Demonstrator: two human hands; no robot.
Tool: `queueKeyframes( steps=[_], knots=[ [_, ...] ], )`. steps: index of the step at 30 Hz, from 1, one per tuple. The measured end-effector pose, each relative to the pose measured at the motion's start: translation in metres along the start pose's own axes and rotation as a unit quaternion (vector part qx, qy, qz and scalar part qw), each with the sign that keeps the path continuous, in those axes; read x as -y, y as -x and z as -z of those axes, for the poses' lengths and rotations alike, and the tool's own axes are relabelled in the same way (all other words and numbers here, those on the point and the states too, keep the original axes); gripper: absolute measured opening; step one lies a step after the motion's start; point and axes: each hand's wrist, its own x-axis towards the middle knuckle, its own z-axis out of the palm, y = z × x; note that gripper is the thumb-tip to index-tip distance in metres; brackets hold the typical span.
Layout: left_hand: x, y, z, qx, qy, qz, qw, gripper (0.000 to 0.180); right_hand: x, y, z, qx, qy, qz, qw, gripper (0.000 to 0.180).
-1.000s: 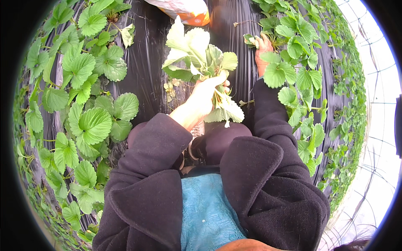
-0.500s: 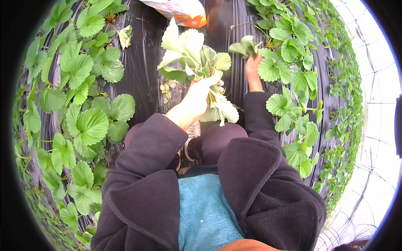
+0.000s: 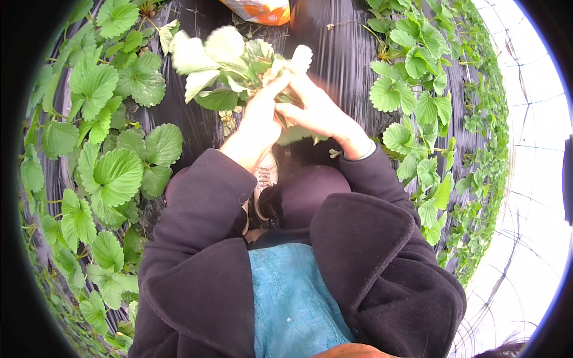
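Both hands on a bunch of leaves
Left hand [image 3: 258, 122] and right hand [image 3: 319, 113] clasp the leaf bunch [image 3: 230, 68] — black plastic mulch [image 3: 340, 56] beneath.

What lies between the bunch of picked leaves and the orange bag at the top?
In the head view, only black plastic mulch separates the bunch of picked leaves from the orange bag.

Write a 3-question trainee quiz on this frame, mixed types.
1. True or false: both the left hand and right hand touch the bunch of leaves.
2. What colour is the sheet under the plants? A black, B white, C red.
3. Which sleeve lies nearer the shoe?

Key: 1 true; 2 A; 3 the left sleeve.
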Motion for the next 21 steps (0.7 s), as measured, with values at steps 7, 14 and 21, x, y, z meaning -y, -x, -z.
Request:
queueKeyframes(
  steps=[7, 14, 21],
  knots=[
    [-0.017, -0.005, 0.0, -0.088, 0.021, -0.037, 0.995, 0.019, -0.106, -0.045, 0.093, -0.209, -0.27, -0.01, 0.94, 0.039],
    [-0.017, -0.005, 0.003, -0.094, -0.026, -0.021, 0.995, 0.018, -0.237, -0.044, 0.236, -0.554, -0.222, -0.191, 0.779, 0.031],
    [-0.016, -0.011, 0.009, -0.103, -0.002, 0.017, 0.995, 0.017, -0.267, -0.041, 0.263, -0.378, 0.021, -0.421, 0.824, 0.038]
  ],
)
